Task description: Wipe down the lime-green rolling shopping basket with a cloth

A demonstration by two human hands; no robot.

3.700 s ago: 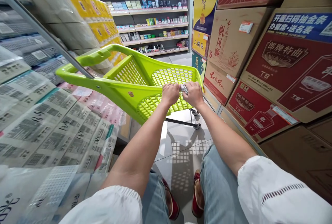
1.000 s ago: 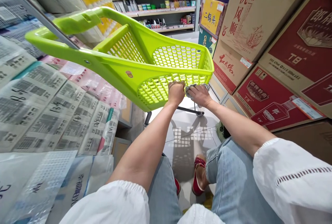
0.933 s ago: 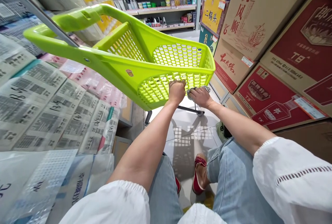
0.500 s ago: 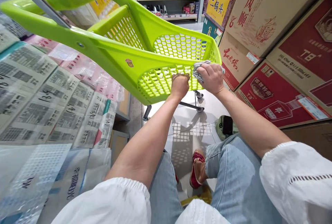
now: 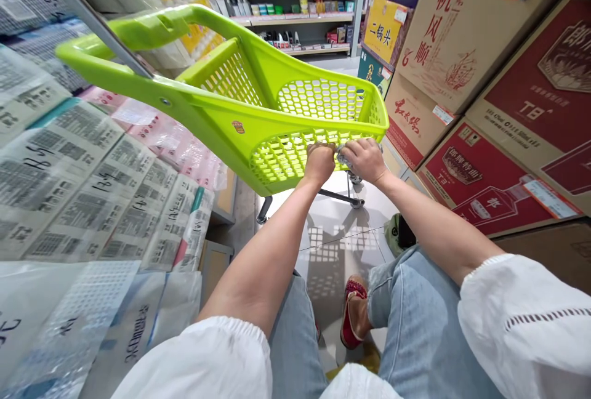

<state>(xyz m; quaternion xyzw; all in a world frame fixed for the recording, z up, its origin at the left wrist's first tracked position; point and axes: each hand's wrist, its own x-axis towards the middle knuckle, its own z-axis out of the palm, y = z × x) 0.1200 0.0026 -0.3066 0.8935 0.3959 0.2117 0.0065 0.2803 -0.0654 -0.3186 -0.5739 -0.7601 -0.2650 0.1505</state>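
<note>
A lime-green plastic shopping cart (image 5: 210,106) stands tilted across my view, its mesh side facing me. My left hand (image 5: 319,164) has its fingers curled into the openings of that mesh, gripping the cart. Just to its right, my right hand (image 5: 364,159) presses a crumpled grey-and-white cloth (image 5: 344,154) against the same side, below the upper rim. Most of the cloth is hidden under the fingers.
Wrapped packs (image 5: 101,183) are stacked along the left. Printed cartons (image 5: 462,165) rise on the right. Shelves (image 5: 300,14) with bottles and jars stand behind the cart. A green bag (image 5: 392,236) sits on the floor beside my leg.
My right hand has moved down and left with the cloth, from near the rim onto the mesh. My left hand keeps its hold. The whole view has shifted slightly.
</note>
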